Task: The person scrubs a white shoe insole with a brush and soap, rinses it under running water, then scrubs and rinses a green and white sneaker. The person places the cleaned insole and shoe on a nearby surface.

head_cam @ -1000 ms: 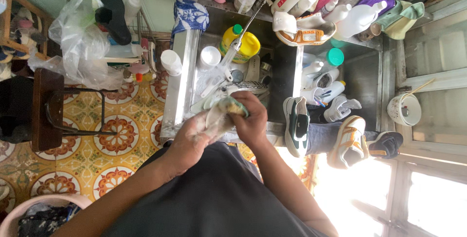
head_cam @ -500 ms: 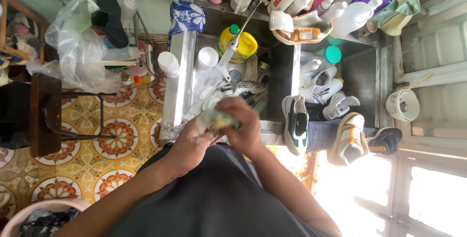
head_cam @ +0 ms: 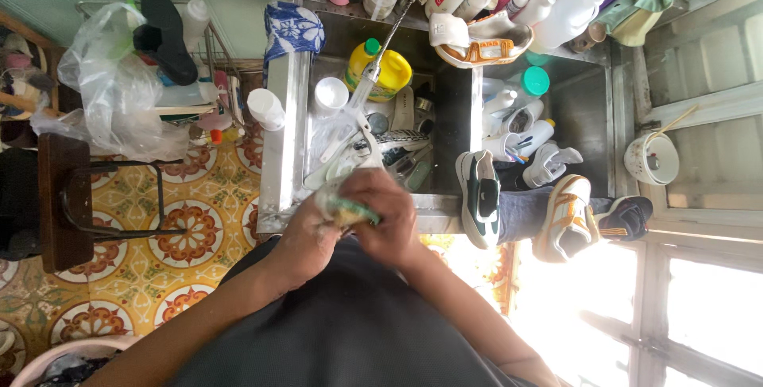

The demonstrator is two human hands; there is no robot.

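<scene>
1. The person stands at the near edge of a steel sink point(head_cam: 290, 117), both forearms reaching forward from the dark shirt and meeting over the sink's near rim.
2. The left hand point(head_cam: 306, 236) sits on the left side of the pair, wrist slightly bent, palm turned toward the right hand. Its fingers curl around a small yellow-green sponge point(head_cam: 350, 212); the fingertips themselves are hidden, so their exact spread cannot be told.
3. The right hand point(head_cam: 385, 212) lies over the sponge from the right, knuckles up, fingers pressed together and folded down onto it.
4. The sponge is clamped between the two hands, just above the near sink rim, with only one edge showing.
5. Beyond the hands, the left basin holds a white sneaker point(head_cam: 350, 152) under a long tap point(head_cam: 381, 45). A yellow bottle point(head_cam: 381, 69) with a green cap stands at the far end.
6. To the right, a green-and-white shoe point(head_cam: 479, 196) rests on the basin divider, and an orange-and-white shoe point(head_cam: 566, 216) lies further right.
7. A white cup point(head_cam: 653, 158) stands on the right-hand ledge.
</scene>
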